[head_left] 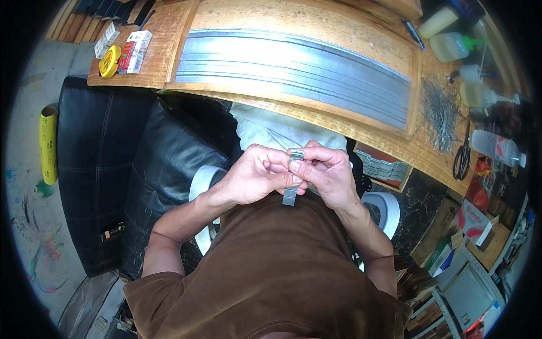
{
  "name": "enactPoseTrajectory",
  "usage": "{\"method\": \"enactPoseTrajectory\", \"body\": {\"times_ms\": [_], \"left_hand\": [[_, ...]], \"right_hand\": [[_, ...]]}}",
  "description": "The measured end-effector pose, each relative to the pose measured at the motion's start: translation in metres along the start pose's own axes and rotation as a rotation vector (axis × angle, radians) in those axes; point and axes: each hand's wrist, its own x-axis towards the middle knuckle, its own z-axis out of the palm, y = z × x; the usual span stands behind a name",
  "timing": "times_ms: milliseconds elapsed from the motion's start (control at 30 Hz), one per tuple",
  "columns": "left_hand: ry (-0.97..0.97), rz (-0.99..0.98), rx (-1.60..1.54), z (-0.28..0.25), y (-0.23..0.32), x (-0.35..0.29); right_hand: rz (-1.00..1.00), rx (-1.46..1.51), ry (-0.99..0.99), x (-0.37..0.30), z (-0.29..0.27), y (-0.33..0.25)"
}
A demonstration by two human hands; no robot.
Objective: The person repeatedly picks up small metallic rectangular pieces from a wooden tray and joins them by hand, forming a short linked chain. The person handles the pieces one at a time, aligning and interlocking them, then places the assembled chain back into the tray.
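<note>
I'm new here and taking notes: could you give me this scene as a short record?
Left hand: pinches the grey strip
Right hand: pinches it higher up
Bench, middle: shiny grey sheeting
Bench, right: thin grey scraps, scissors
Bench, left: yellow tape measure
Far left: black sofa, yellow roll

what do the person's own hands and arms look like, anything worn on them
The left hand and right hand are ungloved, with no ring or watch that I can make out. Both forearms are bare. The brown shirt has short, loose sleeves in the same plain brown.
</note>
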Motion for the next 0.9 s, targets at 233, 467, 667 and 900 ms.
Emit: {"method": "enactPoseTrajectory", "body": {"times_ms": [233,467,667,900], "left_hand": [[0.005,0.056,0.056,0.0,-0.002,-0.001],[0.051,0.007,0.074,0.003,0.002,-0.003],[0.115,0.206,0.406,0.002,0.004,-0.007],[0.205,0.39,0.577,0.003,0.014,-0.006]], "right_hand": [[-0.019,0.025,-0.037,0.0,-0.003,0.004],[0.034,0.091,-0.063,0.004,-0.006,0.008],[-0.272,-0.351,-0.042,0.004,-0.001,-0.005],[-0.473,-0.606,-0.011,0.014,0.019,-0.036]]}}
